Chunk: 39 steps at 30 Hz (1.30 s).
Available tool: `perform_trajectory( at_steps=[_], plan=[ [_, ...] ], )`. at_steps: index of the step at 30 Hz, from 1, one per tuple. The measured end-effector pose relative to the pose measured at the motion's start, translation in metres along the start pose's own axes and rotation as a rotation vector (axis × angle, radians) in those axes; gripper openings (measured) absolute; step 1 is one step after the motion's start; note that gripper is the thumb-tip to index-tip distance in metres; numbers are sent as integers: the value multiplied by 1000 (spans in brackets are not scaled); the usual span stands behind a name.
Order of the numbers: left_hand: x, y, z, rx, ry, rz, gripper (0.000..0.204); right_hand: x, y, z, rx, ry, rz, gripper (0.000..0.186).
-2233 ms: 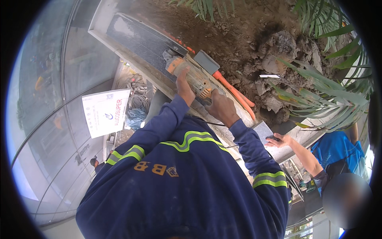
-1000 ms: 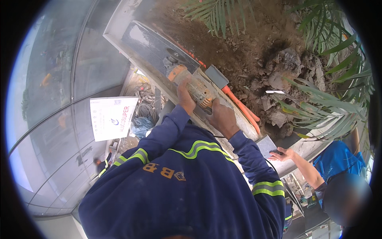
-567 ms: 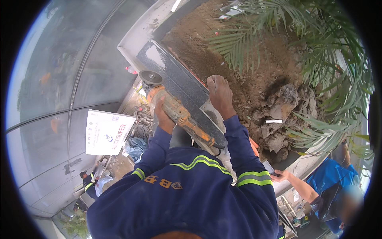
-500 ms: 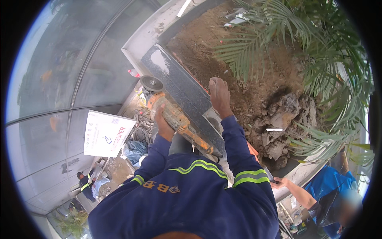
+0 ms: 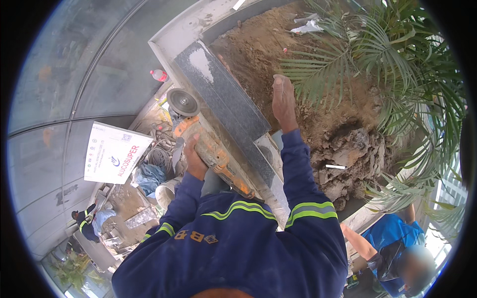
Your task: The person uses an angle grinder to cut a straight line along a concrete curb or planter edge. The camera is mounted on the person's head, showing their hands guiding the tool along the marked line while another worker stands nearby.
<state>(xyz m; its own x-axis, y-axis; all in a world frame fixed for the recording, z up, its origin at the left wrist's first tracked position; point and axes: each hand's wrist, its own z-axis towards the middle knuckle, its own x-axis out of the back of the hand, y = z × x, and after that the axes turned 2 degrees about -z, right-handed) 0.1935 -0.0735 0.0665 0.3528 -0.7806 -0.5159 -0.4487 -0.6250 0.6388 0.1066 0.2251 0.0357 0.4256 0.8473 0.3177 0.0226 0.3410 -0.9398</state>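
My left hand (image 5: 194,156) is wrapped round the body of a worn orange angle grinder (image 5: 218,161). Its round disc (image 5: 183,103) points away from me, left of a dark speckled stone slab (image 5: 218,89) with a pale smear near its far end. The disc looks apart from the slab. Raised beyond the slab's right edge, my right hand (image 5: 284,103) has its fingers stretched out side by side, with nothing visible in it. Below that hand lies brown soil (image 5: 253,42); whether they touch, I cannot tell.
A pale ledge (image 5: 164,42) borders the slab. Palm fronds (image 5: 382,54) overhang the soil and broken lumps (image 5: 350,149). At left are a bottle (image 5: 159,75), a white printed board (image 5: 117,153), a hose coil (image 5: 160,158) and a bucket (image 5: 165,193). A person in blue (image 5: 397,248) is close at right; another (image 5: 87,223) is farther left.
The grinder in my left hand has shifted left and slightly toward me, away from the slab. My right hand has moved away from me and right. The person in blue has changed arm position.
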Motion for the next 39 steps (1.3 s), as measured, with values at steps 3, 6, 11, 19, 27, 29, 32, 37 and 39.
perform_trajectory(
  at_steps=[3, 6, 11, 19, 27, 29, 32, 37, 39],
  plan=[
    [-13, -1, 16, -1, -45, 25, 49, -38, 73, -15, -92, -160, -445, 50],
    [-17, 5, 10, -17, -76, 7, 46, -33, 98, 14, -172, -17, -346, 53],
    [-2, 12, 10, 8, -50, -80, 44, -1, 29, 69, 31, -24, -231, 52],
    [-9, 13, 10, 57, -51, -49, 46, -70, 64, 29, -260, -238, -461, 52],
    [1, 15, 17, 50, -23, -88, 49, -47, -11, 115, 184, 46, -211, 45],
    [0, 14, 19, 37, -27, -94, 48, -55, -25, 107, 226, 96, -132, 45],
    [-13, 7, 26, 31, -44, -60, 46, -104, 32, 82, -212, -125, -362, 45],
    [-29, 18, 25, -4, 9, 65, 46, -94, 62, 77, -187, 12, -378, 47],
    [-39, 21, 30, 41, 28, 3, 44, -66, 35, 86, -201, -54, -252, 48]
  ],
)
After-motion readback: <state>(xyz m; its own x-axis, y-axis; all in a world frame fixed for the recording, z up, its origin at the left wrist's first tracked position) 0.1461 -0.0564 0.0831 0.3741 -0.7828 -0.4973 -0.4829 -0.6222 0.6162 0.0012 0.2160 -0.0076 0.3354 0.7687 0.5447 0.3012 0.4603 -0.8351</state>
